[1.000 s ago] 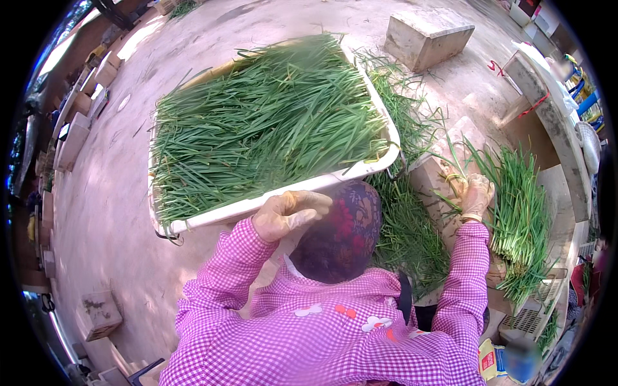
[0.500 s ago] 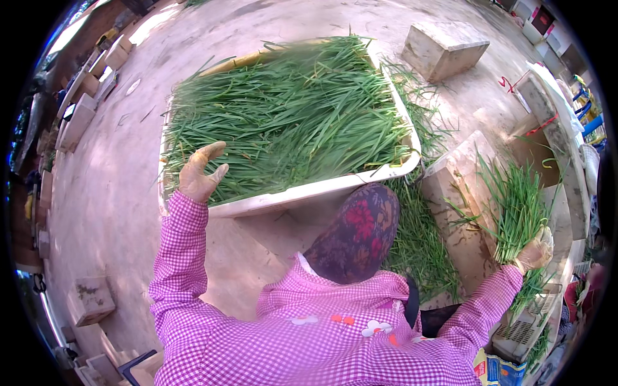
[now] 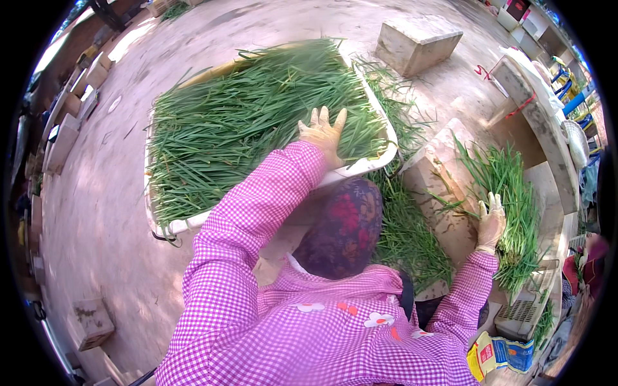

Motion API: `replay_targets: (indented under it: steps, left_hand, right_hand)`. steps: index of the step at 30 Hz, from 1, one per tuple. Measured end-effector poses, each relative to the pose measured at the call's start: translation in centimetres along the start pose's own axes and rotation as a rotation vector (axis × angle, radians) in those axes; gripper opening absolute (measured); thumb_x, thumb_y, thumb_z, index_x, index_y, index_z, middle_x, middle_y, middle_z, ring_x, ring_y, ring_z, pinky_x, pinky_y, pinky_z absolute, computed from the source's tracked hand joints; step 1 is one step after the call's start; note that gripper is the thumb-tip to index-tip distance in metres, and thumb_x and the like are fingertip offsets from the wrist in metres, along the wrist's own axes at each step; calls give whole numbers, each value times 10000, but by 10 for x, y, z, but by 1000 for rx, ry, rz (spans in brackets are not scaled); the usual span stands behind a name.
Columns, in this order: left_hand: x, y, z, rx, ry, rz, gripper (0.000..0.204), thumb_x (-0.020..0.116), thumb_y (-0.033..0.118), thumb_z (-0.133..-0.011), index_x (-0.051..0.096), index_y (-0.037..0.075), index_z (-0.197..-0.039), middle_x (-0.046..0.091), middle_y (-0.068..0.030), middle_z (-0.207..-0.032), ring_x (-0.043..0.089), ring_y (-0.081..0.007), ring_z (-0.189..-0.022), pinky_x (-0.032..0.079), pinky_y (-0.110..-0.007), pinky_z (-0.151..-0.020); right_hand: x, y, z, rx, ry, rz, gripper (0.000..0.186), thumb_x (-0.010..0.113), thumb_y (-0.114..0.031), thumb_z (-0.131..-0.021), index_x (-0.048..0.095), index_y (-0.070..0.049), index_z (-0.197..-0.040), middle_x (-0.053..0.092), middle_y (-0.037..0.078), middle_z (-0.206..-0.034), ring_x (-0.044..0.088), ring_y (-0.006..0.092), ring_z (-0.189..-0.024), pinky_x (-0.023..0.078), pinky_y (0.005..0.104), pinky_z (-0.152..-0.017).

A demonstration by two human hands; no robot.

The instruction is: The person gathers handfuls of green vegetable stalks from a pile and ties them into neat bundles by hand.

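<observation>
A big white tub (image 3: 380,159) is heaped with long, thin green leaves that look like chives (image 3: 251,122). My gloved left hand (image 3: 324,134) lies on the leaves at the tub's near right corner, fingers spread. To the right, my gloved right hand (image 3: 492,225) rests against the left side of a loose pile of the same greens (image 3: 520,215). Its fingers point away from me, stretched and apart, and grip nothing that I can see. That pile sits over a pale box and a plastic crate (image 3: 523,313).
A stained foam box (image 3: 444,186) stands between tub and pile, with loose greens (image 3: 415,241) on the floor beside it. Another foam box (image 3: 417,46) is farther off. A yellow and blue bag (image 3: 501,355) lies at lower right. My knee (image 3: 341,228) is against the tub's near side.
My left hand has crossed from the tub's left end to its near right corner. My right hand has let go of its bunch, which now lies on the pile.
</observation>
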State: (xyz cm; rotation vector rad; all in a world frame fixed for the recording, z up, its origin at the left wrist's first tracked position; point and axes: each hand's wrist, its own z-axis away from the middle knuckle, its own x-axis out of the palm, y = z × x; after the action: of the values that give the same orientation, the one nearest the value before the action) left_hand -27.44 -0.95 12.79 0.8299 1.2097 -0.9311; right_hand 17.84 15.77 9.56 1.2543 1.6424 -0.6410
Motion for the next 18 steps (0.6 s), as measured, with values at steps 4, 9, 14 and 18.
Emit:
replay_targets:
  steps: [4, 9, 14, 18]
  left_hand:
    - [-3, 7, -6, -35, -70, 137, 1196, 772, 496, -673, -5, 192, -1530, 185, -241, -1535, 255, -364, -1411, 306, -537, -1084]
    - [23, -29, -31, -21, 155, 269, 913, 779, 377, -699, 324, 166, -1462, 553, -149, -1296, 571, -287, -1152, 464, -380, -963]
    - [3, -77, -62, -176, 169, 482, 819, 713, 535, -725, 444, 160, -1402, 581, -119, -1294, 555, -273, -1187, 436, -358, -1015]
    - [12, -131, -95, -342, 232, 389, 893, 695, 531, -751, 341, 118, -1460, 573, -210, -1277, 567, -320, -1162, 438, -359, -1012]
  right_hand:
    - [6, -29, 13, -116, -59, -78, 401, 622, -302, -894, 588, -141, -1259, 581, 83, -1301, 578, 259, -1116, 431, 381, -955]
    - [-1, -67, 18, -254, -160, -182, 348, 594, -308, -902, 626, -143, -1206, 623, 70, -1242, 585, 240, -1102, 387, 396, -974]
    - [10, -61, 26, -266, -259, -289, 331, 597, -327, -897, 660, -145, -1166, 657, 63, -1182, 591, 223, -1100, 366, 412, -991]
    - [22, -51, 34, -244, -299, -287, 324, 594, -334, -899, 672, -145, -1150, 660, 68, -1176, 597, 224, -1095, 373, 410, -985]
